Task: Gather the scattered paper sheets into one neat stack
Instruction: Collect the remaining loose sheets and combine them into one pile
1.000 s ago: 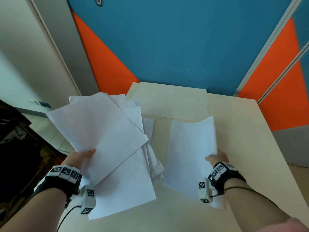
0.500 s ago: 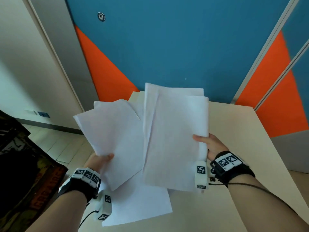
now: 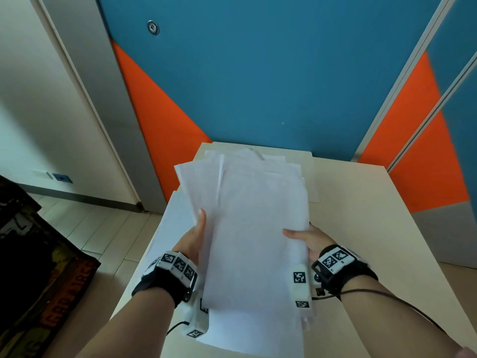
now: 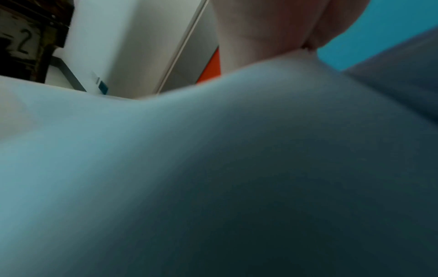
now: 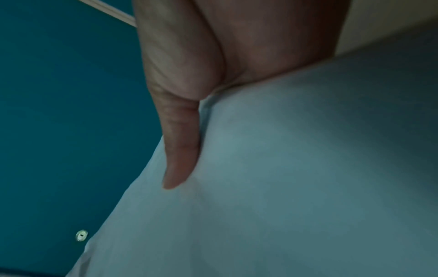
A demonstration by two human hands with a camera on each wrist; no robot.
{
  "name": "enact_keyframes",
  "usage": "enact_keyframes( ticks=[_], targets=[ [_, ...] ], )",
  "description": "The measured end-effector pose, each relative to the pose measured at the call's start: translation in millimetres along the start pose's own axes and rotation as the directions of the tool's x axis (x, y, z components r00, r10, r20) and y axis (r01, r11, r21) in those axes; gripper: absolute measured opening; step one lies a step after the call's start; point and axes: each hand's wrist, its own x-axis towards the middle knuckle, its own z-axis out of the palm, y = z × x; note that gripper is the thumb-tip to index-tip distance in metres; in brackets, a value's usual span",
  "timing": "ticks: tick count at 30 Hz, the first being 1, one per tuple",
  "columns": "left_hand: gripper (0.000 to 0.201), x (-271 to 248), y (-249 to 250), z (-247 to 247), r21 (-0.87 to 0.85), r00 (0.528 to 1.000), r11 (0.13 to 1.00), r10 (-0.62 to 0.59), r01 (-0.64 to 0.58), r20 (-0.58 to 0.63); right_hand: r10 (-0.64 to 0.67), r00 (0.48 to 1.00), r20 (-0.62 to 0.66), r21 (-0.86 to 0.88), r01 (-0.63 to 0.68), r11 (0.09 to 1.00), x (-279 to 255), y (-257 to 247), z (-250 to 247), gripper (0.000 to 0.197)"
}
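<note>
The left hand (image 3: 192,240) is clamped on the left edge of the paper sheets (image 3: 258,228), thumb laid on top; the right edge is pinched by the right hand (image 3: 311,241), thumb likewise pressed onto the top sheet. The sheets are held between both hands above the table (image 3: 361,228), their far corners fanned unevenly; a blue and orange wall (image 3: 258,73) is seen beyond

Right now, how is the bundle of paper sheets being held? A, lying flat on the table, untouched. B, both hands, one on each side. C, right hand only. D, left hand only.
B: the left hand and right hand grip opposite sides of the paper sheets.
</note>
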Motion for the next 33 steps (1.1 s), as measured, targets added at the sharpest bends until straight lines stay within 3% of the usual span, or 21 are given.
enact_keyframes(
  ticks=[2,6,8,12,15,17,19,21,23,26,28,30,33],
  targets=[
    [0.114,-11,6,15,-0.03,0.997,0.999,0.045,-0.044,0.062,0.052,0.999,0.01,-0.002,-0.052,0.999,-6,0,-8,0.056],
    [0.068,-19,7,36,0.032,0.978,0.99,0.129,-0.136,0.162,0.117,0.991,0.064,-0.037,-0.114,0.993,-12,2,-26,0.052],
    [0.062,-12,5,40,0.034,0.979,0.989,0.134,-0.14,0.156,0.1,0.994,0.052,-0.055,-0.097,0.994,-14,0,-33,0.043],
    [0.055,9,7,40,0.178,0.993,0.979,0.089,-0.102,0.078,0.027,0.999,-0.041,-0.045,-0.029,0.999,-15,-4,-49,0.09],
    [0.039,31,7,13,0.456,0.967,0.885,0.19,-0.095,-0.167,-0.023,0.994,-0.104,-0.027,0.021,0.999,-17,-6,-68,0.11],
    [0.038,38,4,-14,0.656,0.916,0.753,0.234,0.042,-0.327,-0.037,0.991,-0.131,-0.01,0.036,0.999,-22,-9,-80,0.091],
    [0.039,47,-3,-42,0.708,0.857,0.67,0.211,0.223,-0.47,-0.057,0.985,-0.163,0.004,0.058,0.998,-23,-14,-89,0.073],
    [0.051,46,-11,-58,0.725,0.819,0.576,0.158,0.378,-0.552,-0.066,0.982,-0.177,-0.011,0.065,0.998,-25,-15,-96,0.086],
    [0.078,45,-19,-66,0.743,0.805,0.473,0.11,0.473,-0.583,-0.065,0.98,-0.188,-0.007,0.065,0.998,-24,-14,-95,0.087],
    [0.091,48,-21,-67,0.723,0.793,0.464,0.071,0.511,-0.606,-0.055,0.979,-0.194,-0.012,0.053,0.999,-25,-11,-88,0.079],
    [0.09,54,-21,-69,0.69,0.813,0.543,0.02,0.479,-0.581,-0.052,0.98,-0.191,0.004,0.054,0.999,-27,-9,-82,0.061],
    [0.073,58,-21,-72,0.666,0.858,0.624,-0.015,0.41,-0.514,-0.043,0.978,-0.204,0.006,0.045,0.999,-26,-9,-78,0.05],
    [0.041,57,-25,-76,0.72,0.901,0.609,0.021,0.331,-0.433,-0.027,0.973,-0.229,-0.011,0.026,1.0,-28,-9,-74,0.038]
  ],
)
